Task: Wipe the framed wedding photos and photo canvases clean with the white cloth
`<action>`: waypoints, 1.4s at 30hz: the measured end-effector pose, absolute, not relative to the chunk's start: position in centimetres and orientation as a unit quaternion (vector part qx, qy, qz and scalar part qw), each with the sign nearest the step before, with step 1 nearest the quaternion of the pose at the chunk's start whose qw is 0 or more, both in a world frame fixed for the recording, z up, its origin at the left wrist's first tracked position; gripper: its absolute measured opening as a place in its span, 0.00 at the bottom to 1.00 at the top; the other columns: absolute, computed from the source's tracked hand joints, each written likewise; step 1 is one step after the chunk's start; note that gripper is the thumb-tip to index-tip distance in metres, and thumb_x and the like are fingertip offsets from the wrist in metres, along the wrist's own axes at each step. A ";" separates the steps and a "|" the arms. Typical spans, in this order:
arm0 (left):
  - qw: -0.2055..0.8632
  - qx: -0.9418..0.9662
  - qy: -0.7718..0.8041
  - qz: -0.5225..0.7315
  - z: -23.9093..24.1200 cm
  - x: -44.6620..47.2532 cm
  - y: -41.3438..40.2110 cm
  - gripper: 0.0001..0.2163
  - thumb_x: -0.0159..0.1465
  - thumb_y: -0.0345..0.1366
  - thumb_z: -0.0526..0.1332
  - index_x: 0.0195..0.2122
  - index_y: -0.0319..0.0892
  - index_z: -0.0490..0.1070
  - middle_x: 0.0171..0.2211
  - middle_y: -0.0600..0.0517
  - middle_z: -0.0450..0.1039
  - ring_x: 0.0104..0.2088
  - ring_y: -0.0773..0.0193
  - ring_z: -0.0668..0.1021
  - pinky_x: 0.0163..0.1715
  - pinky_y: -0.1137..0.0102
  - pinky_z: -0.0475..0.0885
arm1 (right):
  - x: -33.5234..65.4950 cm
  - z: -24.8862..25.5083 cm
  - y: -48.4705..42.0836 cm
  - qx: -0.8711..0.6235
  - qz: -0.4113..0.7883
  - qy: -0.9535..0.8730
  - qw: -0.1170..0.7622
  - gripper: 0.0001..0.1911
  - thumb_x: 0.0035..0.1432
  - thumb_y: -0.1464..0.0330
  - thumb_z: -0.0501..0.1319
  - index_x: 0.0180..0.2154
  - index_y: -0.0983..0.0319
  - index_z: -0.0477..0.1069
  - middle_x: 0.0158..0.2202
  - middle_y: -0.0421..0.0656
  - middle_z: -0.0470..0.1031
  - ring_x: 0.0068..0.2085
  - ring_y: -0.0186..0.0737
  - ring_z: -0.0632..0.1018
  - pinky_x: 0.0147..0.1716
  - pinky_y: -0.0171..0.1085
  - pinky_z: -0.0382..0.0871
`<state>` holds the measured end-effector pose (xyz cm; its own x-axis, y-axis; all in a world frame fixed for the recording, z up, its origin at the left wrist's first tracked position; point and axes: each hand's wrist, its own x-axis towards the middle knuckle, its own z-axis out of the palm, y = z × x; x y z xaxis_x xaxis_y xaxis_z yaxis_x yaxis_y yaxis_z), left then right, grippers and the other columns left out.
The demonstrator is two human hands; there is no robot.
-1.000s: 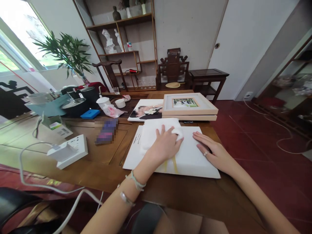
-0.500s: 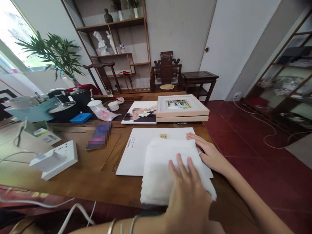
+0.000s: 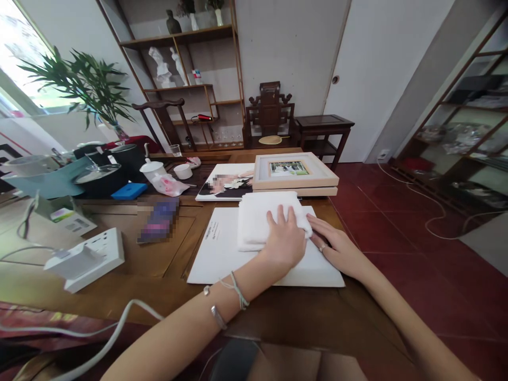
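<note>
A folded white cloth (image 3: 262, 216) lies on the far part of a flat white board (image 3: 222, 254) on the wooden table (image 3: 166, 286). My left hand (image 3: 283, 241) presses flat on the cloth's near right corner, fingers stretched out. My right hand (image 3: 337, 248) rests flat on the board's right edge, fingers extended, just beside the left hand; it wears a ring. Behind the cloth sits a stack of light wooden picture frames (image 3: 296, 174), and a printed photo (image 3: 226, 182) lies to their left.
On the left of the table are a white power strip (image 3: 93, 256) with a cable, a blurred phone-like object (image 3: 156, 226), a blue box (image 3: 129, 190), black pots (image 3: 105, 177), white cups (image 3: 153, 169) and a plant (image 3: 85, 87). Shelves (image 3: 190, 79) and a dark chair (image 3: 270, 114) stand behind. Red floor lies to the right.
My left hand slid the cloth toward me over the board's near edge, then pushed it back to the far part of the board. The right hand stayed on the board's right side.
</note>
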<state>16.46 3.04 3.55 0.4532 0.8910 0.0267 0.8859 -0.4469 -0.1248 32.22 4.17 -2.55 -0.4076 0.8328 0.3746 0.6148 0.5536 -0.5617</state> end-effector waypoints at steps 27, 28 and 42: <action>0.070 -0.848 -0.525 0.024 2.0 21.0 -6.1 0.21 0.64 0.40 0.54 0.55 0.34 0.67 0.61 0.35 0.55 0.59 0.29 0.59 0.50 0.37 0.62 | 32.0 -2.2 3.9 -0.486 0.265 -0.741 0.380 0.21 0.64 0.60 0.48 0.55 0.58 0.67 0.58 0.44 0.66 0.60 0.49 0.64 0.59 0.52 0.56; 0.057 -0.856 -0.514 0.023 2.0 20.8 -6.7 0.20 0.64 0.41 0.54 0.53 0.36 0.70 0.61 0.36 0.56 0.58 0.29 0.60 0.49 0.37 0.63 | 32.0 -2.2 3.9 -0.475 0.258 -0.752 0.377 0.21 0.65 0.60 0.48 0.55 0.58 0.67 0.58 0.44 0.65 0.60 0.48 0.63 0.60 0.52 0.55; -0.076 -0.885 -0.451 0.085 10.0 12.9 2.9 0.13 0.53 0.25 0.55 0.40 0.37 0.70 0.40 0.43 0.73 0.38 0.55 0.77 0.35 0.67 0.72 | 31.8 -2.3 3.7 -0.459 0.154 -0.806 0.340 0.23 0.62 0.66 0.49 0.58 0.60 0.62 0.60 0.48 0.63 0.60 0.47 0.64 0.58 0.52 0.58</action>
<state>12.89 2.92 10.04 0.5795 0.7852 -0.2183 0.8108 -0.5824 0.0576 31.84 3.73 -2.25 -0.3477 0.8444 0.4076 0.6351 0.5319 -0.5601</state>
